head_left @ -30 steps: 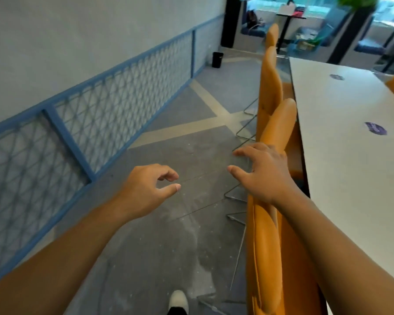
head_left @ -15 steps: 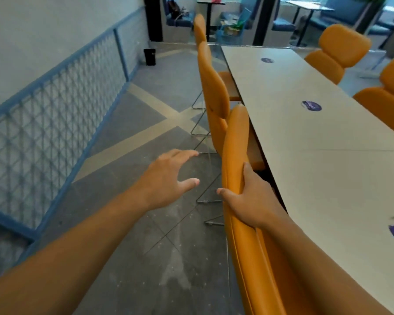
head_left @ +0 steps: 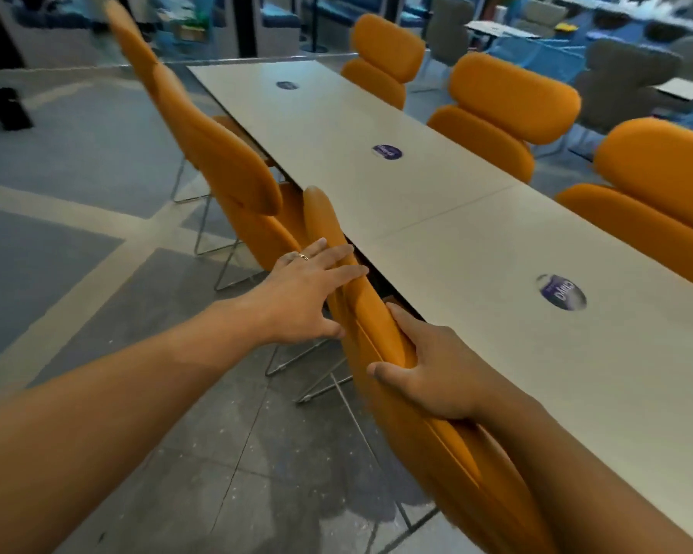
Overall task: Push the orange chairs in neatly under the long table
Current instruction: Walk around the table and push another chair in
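A long pale table runs away from me at the right. The nearest orange chair stands close against its left edge, backrest seen edge-on. My left hand lies flat on the outer face of that backrest, fingers straight. My right hand grips the backrest's top edge, thumb on the outer side and fingers wrapped to the table side. A second orange chair and a third orange chair stand further along the same edge.
Three more orange chairs line the table's far side. Round purple stickers dot the tabletop. Chrome sled legs rest on the grey tiled floor at left. A black bin stands far left; grey chairs fill the background.
My left hand has come from hovering over the floor onto the backrest. My right hand still grips the chair's top edge. The view has swung right, showing more of the table's far side.
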Available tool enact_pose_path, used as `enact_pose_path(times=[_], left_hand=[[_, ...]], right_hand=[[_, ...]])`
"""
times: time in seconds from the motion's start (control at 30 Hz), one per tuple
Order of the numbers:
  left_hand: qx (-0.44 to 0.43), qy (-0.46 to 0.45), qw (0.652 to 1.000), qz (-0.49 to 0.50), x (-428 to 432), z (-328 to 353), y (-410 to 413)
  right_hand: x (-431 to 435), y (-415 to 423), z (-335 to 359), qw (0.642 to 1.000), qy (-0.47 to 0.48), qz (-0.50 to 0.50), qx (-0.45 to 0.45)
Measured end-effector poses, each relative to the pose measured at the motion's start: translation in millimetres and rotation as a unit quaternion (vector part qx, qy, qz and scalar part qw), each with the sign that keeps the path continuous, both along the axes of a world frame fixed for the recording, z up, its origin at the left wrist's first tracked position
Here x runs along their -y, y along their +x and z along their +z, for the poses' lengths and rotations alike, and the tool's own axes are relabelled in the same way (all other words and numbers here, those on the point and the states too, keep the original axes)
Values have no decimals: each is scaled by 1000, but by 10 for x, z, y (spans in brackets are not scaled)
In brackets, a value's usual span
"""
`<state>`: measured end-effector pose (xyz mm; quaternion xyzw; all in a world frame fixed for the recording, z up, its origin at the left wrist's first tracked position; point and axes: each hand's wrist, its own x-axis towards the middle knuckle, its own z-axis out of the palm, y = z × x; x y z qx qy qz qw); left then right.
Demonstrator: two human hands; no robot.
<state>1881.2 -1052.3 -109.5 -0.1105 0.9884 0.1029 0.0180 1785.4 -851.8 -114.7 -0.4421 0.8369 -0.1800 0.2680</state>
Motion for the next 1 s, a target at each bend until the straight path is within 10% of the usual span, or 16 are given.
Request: enact_pose_path(times=[1.0], left_hand=[[6,-26,972,-234,616,-17,-645]], right_hand=[[-14,295,-39,979,2,-200,-40]])
